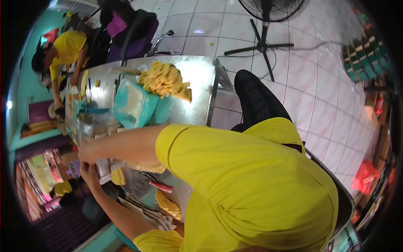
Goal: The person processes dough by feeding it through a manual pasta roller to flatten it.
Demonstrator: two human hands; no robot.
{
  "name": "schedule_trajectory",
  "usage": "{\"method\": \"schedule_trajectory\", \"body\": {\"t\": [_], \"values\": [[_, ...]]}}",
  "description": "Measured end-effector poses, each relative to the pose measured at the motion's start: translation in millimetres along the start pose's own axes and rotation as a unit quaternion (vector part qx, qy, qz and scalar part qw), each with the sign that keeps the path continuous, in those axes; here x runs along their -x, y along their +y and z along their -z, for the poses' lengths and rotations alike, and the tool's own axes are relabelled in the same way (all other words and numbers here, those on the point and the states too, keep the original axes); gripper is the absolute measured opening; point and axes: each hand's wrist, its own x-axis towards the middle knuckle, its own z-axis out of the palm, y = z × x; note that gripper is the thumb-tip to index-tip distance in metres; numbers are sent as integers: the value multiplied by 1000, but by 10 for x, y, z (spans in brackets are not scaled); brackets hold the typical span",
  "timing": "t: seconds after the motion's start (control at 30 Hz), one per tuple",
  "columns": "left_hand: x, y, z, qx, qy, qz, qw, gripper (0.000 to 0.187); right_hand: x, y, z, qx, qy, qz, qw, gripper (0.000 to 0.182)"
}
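Observation:
My right hand (87, 150) is at the far end of the metal table, its fingers curled inward. Close against it, my left hand (87, 169) has its fingertips drawn together at the same spot. Both hands look closed around something small that I cannot make out. White and pale flat pieces (103, 169) lie beside the hands, with a small yellow piece (118, 176) nearby. A purple object (74, 168) shows just beyond my left hand.
A teal tub (134, 103) and a crumpled yellow soft heap (163, 80) stand on the metal table (197, 69). A red-and-white item (160, 186) and yellow piece (168, 204) lie between my arms. Another person (69, 46) works across. A fan (263, 44) stands on the floor.

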Motion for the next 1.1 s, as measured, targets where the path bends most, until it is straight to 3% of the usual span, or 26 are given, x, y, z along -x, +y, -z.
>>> {"method": "schedule_trajectory", "body": {"t": [0.07, 0.13, 0.17, 0.23, 0.33, 0.4, 0.47, 0.53, 0.57, 0.67, 0.7, 0.73, 0.77, 0.8, 0.83, 0.9, 0.93, 1.0, 1.07, 1.1], "values": [[1, 124, -11, -4, 11, 23, 1000, 20, -61, -31, -152, -5, 10, -7, 1000, 28], [-45, 132, 6, -24, 13, 73, 997, 19, -244, 0, -429, -6, 114, -2, 993, 26], [-79, 162, -3, -31, 11, 69, 997, 19, -245, 5, -424, -9, 122, -3, 993, 26], [-68, 260, -9, -173, 19, 85, 981, 19, -240, 8, -409, -7, 132, -6, 991, 25], [-36, 441, -21, -217, 2, 69, 974, 20, -226, 11, -385, 2, 135, -6, 991, 24], [21, 510, -70, -135, 16, 54, 989, 19, -201, 15, -354, 12, 133, -9, 991, 24], [67, 473, -56, -51, 33, 42, 997, 19, -179, 16, -329, 22, 128, -9, 992, 24], [109, 406, 20, -131, 35, 40, 990, 22, -164, 9, -317, 31, 118, -4, 992, 23], [88, 401, 98, -231, -9, 46, 972, 22, -159, 3, -315, 35, 113, 1, 993, 23], [43, 213, 71, -189, 6, 26, 982, 16, -223, -76, -404, 35, 83, 43, 995, 23], [35, 94, 78, -133, 1, 10, 991, 15, -350, -53, -459, 20, 46, 11, 999, 28], [30, 63, 67, -144, 0, 26, 989, 18, -468, -40, -540, 9, 4, -14, 1000, 34], [30, 44, 29, -136, 4, -4, 991, 17, -311, -14, -371, 0, -32, -5, 999, 32], [35, -35, -6, -162, 31, 28, 986, 18, -212, -11, -315, 42, 10, 5, 999, 24], [47, 144, -38, -206, 25, 31, 978, 20, -120, -40, -92, 58, -39, -21, 997, 24], [111, 413, -109, -199, 60, 9, 978, 22, -102, 2, -52, 90, -28, -26, 995, 25], [154, 396, -141, -238, 88, 10, 967, 21, -110, 53, 3, 73, -80, 14, 994, 24], [278, 473, -307, -202, 262, -134, 934, 20, 96, -20, 235, 80, -63, 11, 995, 21], [542, 780, -625, -213, 415, -74, 882, 19, 54, 75, 71, 50, 5, 21, 999, 20], [685, 861, -874, -94, 429, -18, 898, 17, 70, 99, 64, 18, 44, 39, 998, 22]]}}
